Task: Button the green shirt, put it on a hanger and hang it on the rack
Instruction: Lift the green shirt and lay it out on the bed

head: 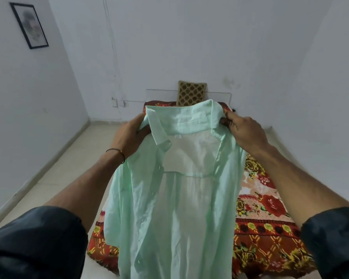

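A pale mint-green shirt hangs in the air in front of me, held up by its shoulders over the bed. Its front is open and unbuttoned, so I look at the inside of the back panel and the collar. My left hand grips the left shoulder beside the collar. My right hand pinches the right shoulder at the collar's other end. No hanger and no rack are in view.
A bed with a red floral cover lies under the shirt, with a brown patterned pillow at its far end against the white wall. Tiled floor runs along the left. A framed picture hangs on the left wall.
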